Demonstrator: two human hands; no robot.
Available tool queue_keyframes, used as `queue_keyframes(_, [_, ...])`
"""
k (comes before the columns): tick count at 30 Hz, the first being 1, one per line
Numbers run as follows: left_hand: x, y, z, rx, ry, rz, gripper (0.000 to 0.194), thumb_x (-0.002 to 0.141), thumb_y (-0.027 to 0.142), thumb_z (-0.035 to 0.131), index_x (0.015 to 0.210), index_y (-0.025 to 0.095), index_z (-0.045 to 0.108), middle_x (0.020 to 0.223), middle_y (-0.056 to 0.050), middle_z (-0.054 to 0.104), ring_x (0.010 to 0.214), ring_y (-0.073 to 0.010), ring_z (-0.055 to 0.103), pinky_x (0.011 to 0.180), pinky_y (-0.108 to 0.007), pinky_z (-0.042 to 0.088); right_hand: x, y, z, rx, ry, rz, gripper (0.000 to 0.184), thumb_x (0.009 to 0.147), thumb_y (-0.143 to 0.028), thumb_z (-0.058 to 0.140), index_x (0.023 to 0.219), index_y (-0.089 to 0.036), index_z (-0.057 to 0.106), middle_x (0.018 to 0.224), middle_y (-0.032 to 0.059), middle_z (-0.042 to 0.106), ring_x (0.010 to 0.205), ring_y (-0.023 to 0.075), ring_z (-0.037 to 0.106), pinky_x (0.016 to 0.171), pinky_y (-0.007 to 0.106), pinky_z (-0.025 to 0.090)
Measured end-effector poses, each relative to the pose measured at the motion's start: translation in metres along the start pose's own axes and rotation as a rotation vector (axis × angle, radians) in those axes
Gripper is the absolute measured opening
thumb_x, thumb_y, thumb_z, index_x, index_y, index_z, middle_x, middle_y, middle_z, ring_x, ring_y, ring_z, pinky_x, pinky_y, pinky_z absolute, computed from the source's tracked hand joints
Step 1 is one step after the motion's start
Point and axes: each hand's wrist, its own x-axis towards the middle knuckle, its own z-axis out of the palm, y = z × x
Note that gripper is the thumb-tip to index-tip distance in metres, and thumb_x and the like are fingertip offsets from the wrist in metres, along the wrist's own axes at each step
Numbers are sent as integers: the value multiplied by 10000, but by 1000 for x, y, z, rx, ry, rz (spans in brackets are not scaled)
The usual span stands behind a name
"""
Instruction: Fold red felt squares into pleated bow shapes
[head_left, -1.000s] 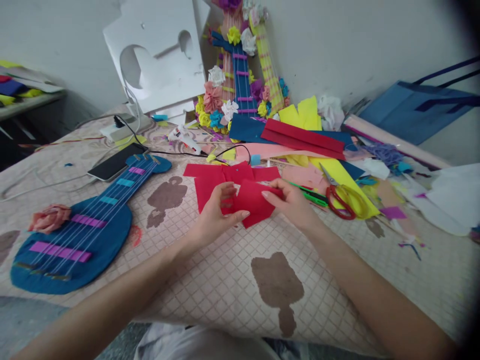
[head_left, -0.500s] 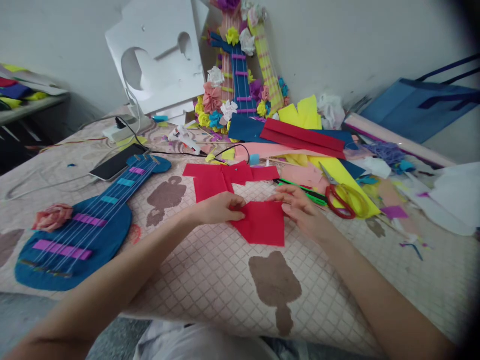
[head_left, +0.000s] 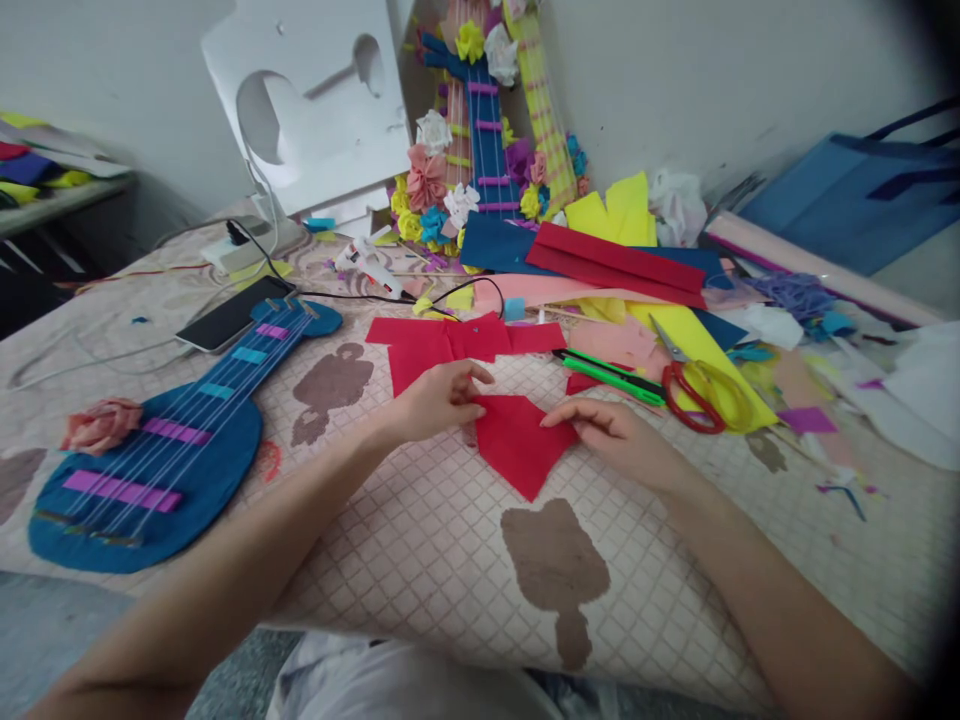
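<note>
A small red felt piece (head_left: 517, 445) lies on the patterned table cover, its lower corner pointing toward me. My left hand (head_left: 435, 398) rests on its upper left edge with fingers curled and pinching the felt. My right hand (head_left: 611, 432) presses the right edge, fingers close together and bent on the felt. Just behind them lies a larger red felt cut-out (head_left: 450, 345). A green pen (head_left: 607, 372) and red-handled scissors (head_left: 694, 385) lie to the right of my right hand.
A blue felt guitar (head_left: 161, 440) with a pink rose (head_left: 101, 425) lies at left, a phone (head_left: 229, 318) by its neck. A glue gun (head_left: 367, 265), cables, decorated guitars (head_left: 487, 140), felt sheets (head_left: 615, 262) and scraps crowd the back and right. A blue bag (head_left: 855, 195) leans on the wall.
The red felt piece went from held up in both hands to lying on the table, and it now shows a pointed shape. Both hands stay on its edges.
</note>
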Motion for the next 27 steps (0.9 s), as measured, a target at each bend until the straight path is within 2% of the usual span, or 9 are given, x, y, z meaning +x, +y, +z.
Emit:
queue_keyframes(3, [0,3,3,195,262,153,333,745,128,608,1073,144,549,947,-66,642,859,-158,628,746,-292,522,-1,-1,4,-24,22,-40,281,822,-127,449,990,-244,642,1014,20,663,958,175,608,824,336,476])
queue_keyframes(6, [-5,11,4,377,345,272,309,760,112,608,1062,159,562,1047,-82,633,962,-178,601,844,-335,499,-2,-4,12,-98,79,-80,268,796,-90,484,976,-235,620,973,15,651,869,158,611,746,302,478])
queue_keyframes(9, [-17,19,8,469,173,353,283,766,158,655,1039,176,581,1034,-63,631,992,-185,575,887,-344,471,-3,-9,18,-198,122,-151,212,787,-70,527,907,-225,608,903,10,618,823,151,584,717,290,455])
queue_keyframes(11, [-26,21,13,524,3,381,400,727,235,727,1094,194,576,1122,-73,598,1073,-217,531,932,-374,439,-4,-12,21,-223,138,-183,155,804,-87,541,859,-217,603,898,20,568,812,149,558,685,281,442])
queue_keyframes(13, [-34,20,20,588,-75,368,540,679,297,773,1159,203,545,1201,-91,552,1115,-254,494,948,-419,409,-5,-14,22,-204,136,-179,117,820,-111,549,839,-214,601,923,27,511,766,134,526,628,265,426])
queue_keyframes(16, [-39,15,28,665,-91,321,501,696,241,746,1151,199,541,1207,-96,534,1091,-265,486,918,-426,391,-6,-13,20,-141,96,-140,97,825,-131,560,841,-220,594,955,25,470,737,122,493,600,259,409])
queue_keyframes(21, [-35,8,26,679,-85,346,80,832,122,551,864,176,601,996,-46,609,968,-196,531,863,-353,368,-5,-10,14,-91,-77,-127,149,803,-84,544,852,-220,578,975,18,484,724,111,491,614,259,411])
queue_keyframes(24, [-33,3,20,611,-95,354,74,845,130,551,832,175,609,960,-32,625,932,-173,555,839,-326,367,-5,-10,9,-98,-137,-126,165,799,-76,535,880,-216,567,969,18,494,699,103,489,606,255,417])
queue_keyframes(27, [-31,1,16,536,-108,357,84,831,117,562,828,176,621,948,-25,634,916,-158,572,842,-311,380,-6,-13,4,-135,-163,-138,82,834,-139,542,848,-211,579,954,27,512,753,124,521,644,267,437])
